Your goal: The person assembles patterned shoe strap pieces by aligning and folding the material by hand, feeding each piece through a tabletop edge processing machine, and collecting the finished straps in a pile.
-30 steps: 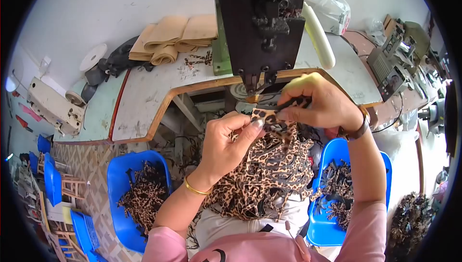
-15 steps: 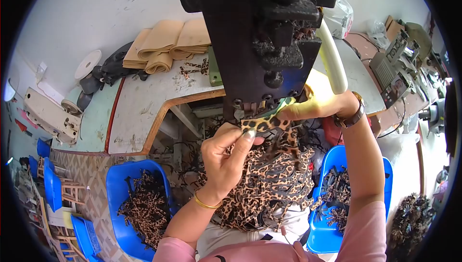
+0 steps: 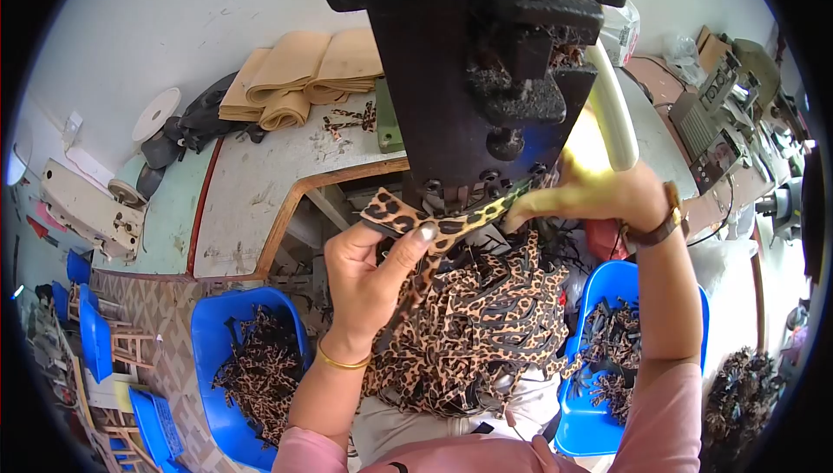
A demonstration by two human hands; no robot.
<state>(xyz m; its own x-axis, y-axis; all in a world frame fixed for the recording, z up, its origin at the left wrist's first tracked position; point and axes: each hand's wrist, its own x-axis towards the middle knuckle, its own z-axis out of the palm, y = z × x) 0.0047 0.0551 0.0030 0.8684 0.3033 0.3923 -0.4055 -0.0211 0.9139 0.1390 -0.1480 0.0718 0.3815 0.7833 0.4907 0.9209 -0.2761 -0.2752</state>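
From where I stand, the person's left hand (image 3: 364,278) has its thumb and fingers (image 3: 353,243) pinched on a tan-and-black leopard-print fabric strip (image 3: 462,226), which stretches just beneath the big black metal machine head (image 3: 473,100) toward the right hand (image 3: 607,191). Whether the right fingers grip its far end I can't tell, as the machine partly hides them. Below, a heaped pile of matching leopard-print strips (image 3: 486,325) covers the lap, between two blue plastic tubs (image 3: 590,435).
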